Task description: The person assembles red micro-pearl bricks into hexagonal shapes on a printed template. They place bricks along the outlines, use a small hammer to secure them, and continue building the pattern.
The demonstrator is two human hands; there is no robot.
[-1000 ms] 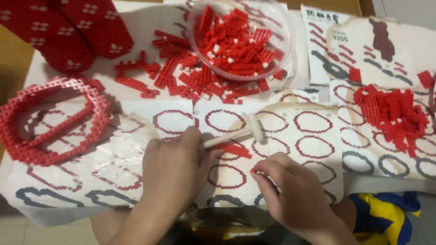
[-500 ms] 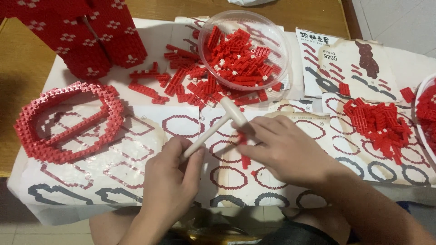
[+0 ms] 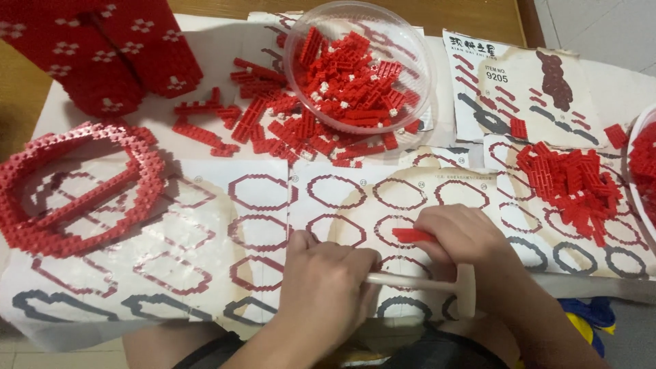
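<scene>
Two hands are working close together at the near edge of the table, over the printed instruction sheets (image 3: 205, 225) with red and dark ring outlines. The left hand (image 3: 326, 287) is closing around the handle of a small pale wooden hammer (image 3: 437, 285), which is lying almost level, with its head pointing to the right and hanging just past the table edge. The right hand (image 3: 459, 239) is curling its fingers around a thin flat red brick piece (image 3: 413, 236), and this piece is sticking out to the left from under the fingers, just above the hammer handle. Behind the hands, loose red bricks (image 3: 266, 126) are lying scattered on the sheets, and a clear round bowl (image 3: 301, 41) is standing among them, filled with more red bricks. To the right, another pile of red bricks (image 3: 570, 184) is resting on a sheet, and the rim of a second bowl (image 3: 634, 178) is showing at the right border. On the left side, a large red ring built from bricks (image 3: 75, 191) is lying flat, and a tall red brick model with white flower marks (image 3: 102, 48) is standing in the far left corner.
</scene>
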